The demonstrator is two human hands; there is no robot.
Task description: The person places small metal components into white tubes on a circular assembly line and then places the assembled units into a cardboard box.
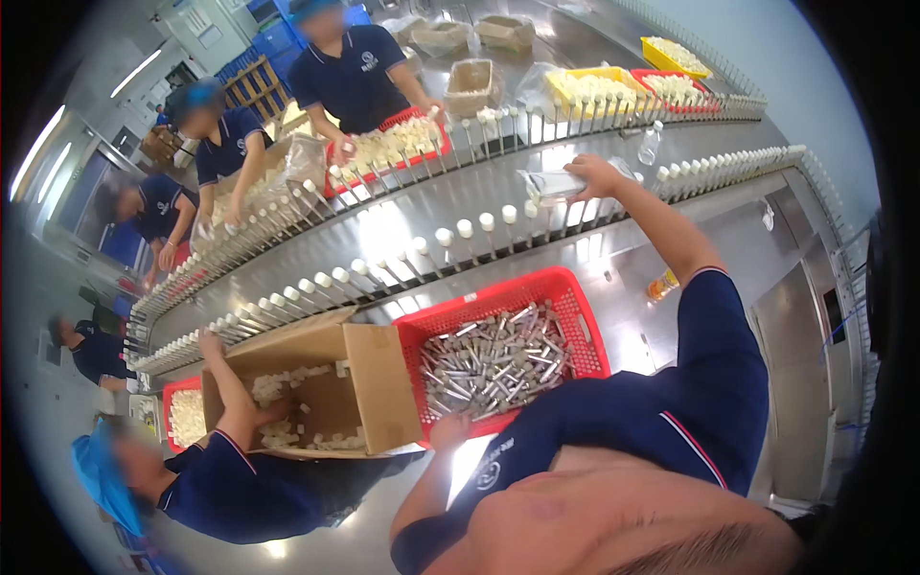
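Observation:
My right hand (596, 178) is stretched out over the steel worktop, closed on a flat, shiny clear-and-white plastic packet (554, 185). The packet is just beyond a row of upright metal pins topped with white pieces (465, 228). My left hand (450, 430) is low in front of me, its bent fingers at the near left corner of a red plastic basket (592, 337); they seem to hold its rim. Heaped in that basket are many short silvery metal rods (498, 364) with greyish heads.
A cardboard box (381, 383) with white pieces stands left of the basket; a co-worker (244, 484) reaches into it. Other co-workers stand across the line by a red basket (443, 144) of pale pieces. A clear bottle (651, 144) and an orange-labelled bottle (661, 286) are at right.

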